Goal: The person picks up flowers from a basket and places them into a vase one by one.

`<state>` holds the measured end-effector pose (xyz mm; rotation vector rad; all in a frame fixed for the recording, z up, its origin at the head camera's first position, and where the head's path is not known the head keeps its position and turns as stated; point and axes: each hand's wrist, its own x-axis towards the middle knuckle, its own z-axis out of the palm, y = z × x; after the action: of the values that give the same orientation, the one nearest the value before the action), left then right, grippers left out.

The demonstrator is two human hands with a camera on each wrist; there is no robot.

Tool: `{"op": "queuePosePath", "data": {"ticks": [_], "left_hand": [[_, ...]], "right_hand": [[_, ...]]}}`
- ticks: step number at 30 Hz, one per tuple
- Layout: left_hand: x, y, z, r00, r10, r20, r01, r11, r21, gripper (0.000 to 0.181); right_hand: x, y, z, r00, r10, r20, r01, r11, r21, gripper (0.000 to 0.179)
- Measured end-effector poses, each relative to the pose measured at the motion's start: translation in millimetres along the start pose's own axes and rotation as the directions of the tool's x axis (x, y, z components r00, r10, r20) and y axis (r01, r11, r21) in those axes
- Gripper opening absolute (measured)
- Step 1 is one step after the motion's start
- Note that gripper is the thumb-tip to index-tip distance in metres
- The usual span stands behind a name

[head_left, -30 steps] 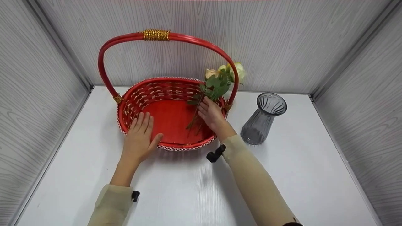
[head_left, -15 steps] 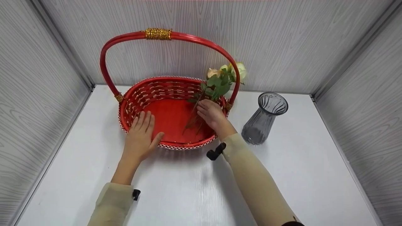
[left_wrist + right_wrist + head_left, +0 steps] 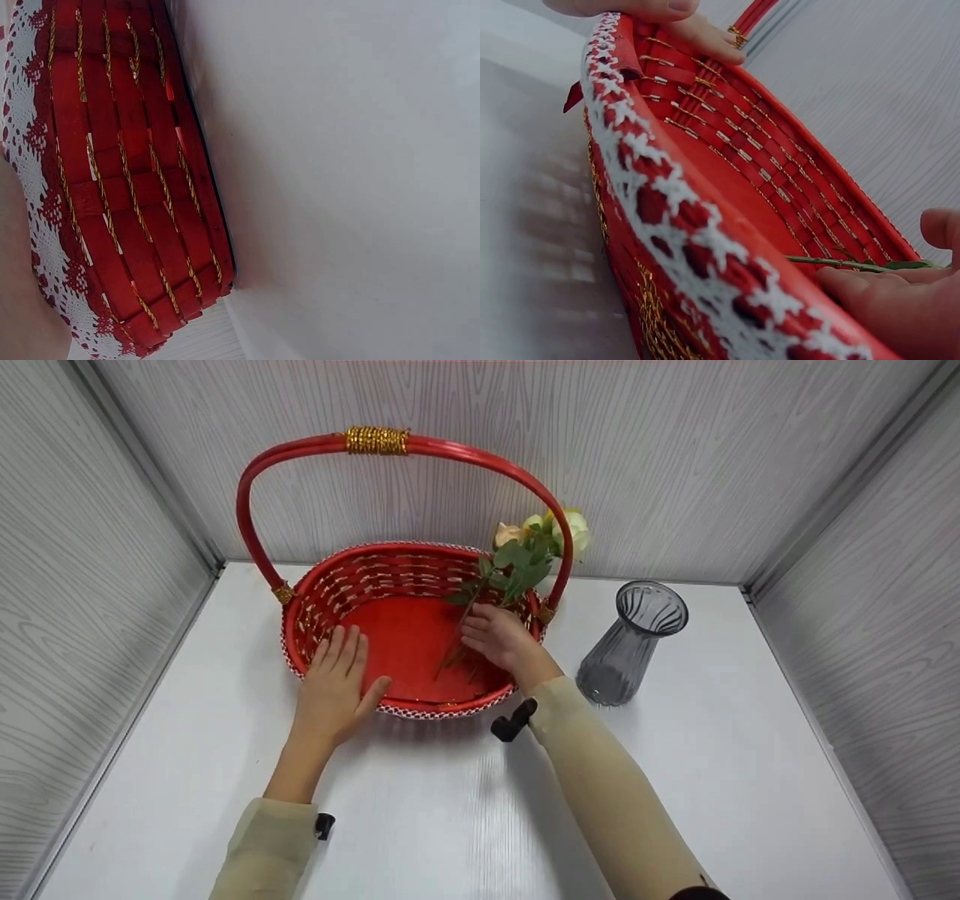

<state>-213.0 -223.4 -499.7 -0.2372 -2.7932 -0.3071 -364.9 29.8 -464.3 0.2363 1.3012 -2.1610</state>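
A red woven basket (image 3: 431, 709) with lace trim and a tall arched handle stands on the table. My left hand (image 3: 330, 690) rests on its front left rim, fingers straight and thumb spread; its fingers (image 3: 709, 39) also show over the rim in the right wrist view. Roses on leafy stems (image 3: 517, 570), one cream and one peach among them, lean on the right side with blooms beyond the rim and stem ends inside. My right hand (image 3: 506, 639) is inside the basket beside the stems. In the right wrist view its thumb stands apart from a green stem (image 3: 840, 262), fingers extended along it.
A grey ribbed glass vase (image 3: 619, 660) stands on the table right of the basket, near my right forearm. The basket's handle (image 3: 480, 456) arches high over it. Wood-grain panels (image 3: 675, 457) enclose the white table (image 3: 420, 825) at the back and both sides.
My right hand has slid slightly down and left along the stems, away from the leaves, and the stem ends have shifted a little left. My left hand stays on the rim.
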Motion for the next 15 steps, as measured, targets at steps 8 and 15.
{"op": "queuePosePath", "data": {"ticks": [8,15], "left_hand": [[0.0,-1.3,2.7,1.000,0.008,-0.025,-0.008,1.000,0.008,0.079],[0.5,-1.0,2.9,0.999,0.017,-0.037,-0.017,1.000,0.017,0.079]], "right_hand": [[0.3,1.3,-0.2,1.000,0.006,0.016,-0.006,1.000,-0.001,0.045],[-0.1,3.0,-0.2,0.999,-0.035,-0.013,0.035,0.999,-0.010,0.039]]}}
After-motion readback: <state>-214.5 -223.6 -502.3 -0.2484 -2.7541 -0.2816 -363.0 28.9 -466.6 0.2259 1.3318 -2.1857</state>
